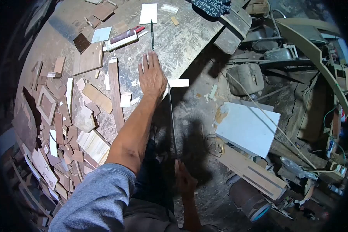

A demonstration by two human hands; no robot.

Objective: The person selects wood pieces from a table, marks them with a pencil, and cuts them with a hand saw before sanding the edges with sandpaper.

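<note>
On the worktable (181, 38) my left hand (152, 77) lies flat near the edge, fingers stretched forward and palm down. A small white strip (179, 82) sticks out past the table edge beside my left hand. Below the edge my right hand (185, 178) is closed round the near end of a long thin saw-like blade (173, 120); its handle is hidden. The far end of the blade meets the table edge by the white strip. A dark pencil (152, 35) lies just beyond my left fingertips, its far end over a white sheet (148, 14).
Many wood offcuts (98, 97) cover the table's left side. A wrapped block (123, 35) lies further back, and a dark printed cloth (211, 7) at the far edge. On the floor at right are a white panel (248, 127), a jerrycan (246, 79) and a slotted board (251, 170).
</note>
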